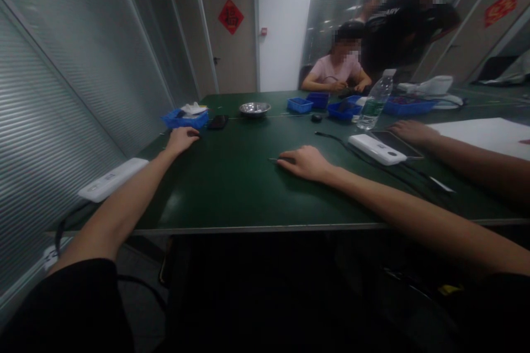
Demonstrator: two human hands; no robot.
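Observation:
My right hand (305, 163) is closed low over the middle of the green table (232, 193). From its fingertips a thin, pointed, pale metal tool (273, 159) sticks out to the left; its exact kind is too small to make out. My left hand (181, 140) rests at the left, its fingers loosely bent and apart, just in front of a blue basket (186, 119) holding white paper. I see nothing held in it. A dark phone (217, 122) lies to the right of that hand. Farther back, a shiny metal bowl (254, 110) sits between the two hands.
Right of my right hand lie a white power bank (376, 149), a black cable (331, 137) and a co-worker's arm (467, 157). A water bottle (376, 100) and blue trays (300, 105) stand behind. Another white device (112, 179) is by my left forearm. People are across the table.

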